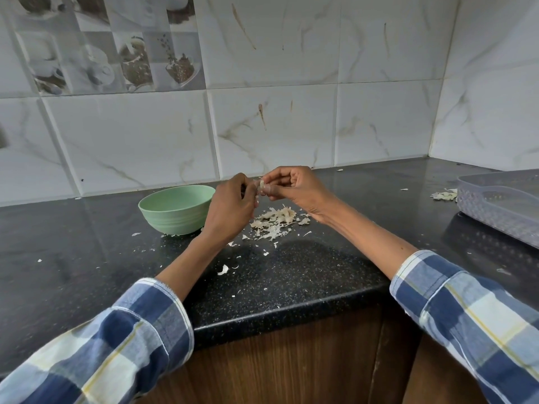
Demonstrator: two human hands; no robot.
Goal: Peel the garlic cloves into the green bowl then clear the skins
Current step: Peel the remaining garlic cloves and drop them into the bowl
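A pale garlic clove (261, 185) is held between both hands above the black counter. My right hand (294, 189) pinches it with curled fingers, and my left hand (232, 208) meets it from the left, fingertips on its skin. The green bowl (176, 209) stands on the counter just left of my left hand; its inside is hidden from this angle. A heap of papery garlic skins (277, 221) lies on the counter under my hands, with small flakes (223, 269) scattered toward the front edge.
A translucent grey plastic tray (501, 208) sits at the right edge, with another small pile of skins (444, 195) beside it. The black speckled counter (291, 287) ends at a front edge above brown cabinet doors. Tiled walls close off the back and right.
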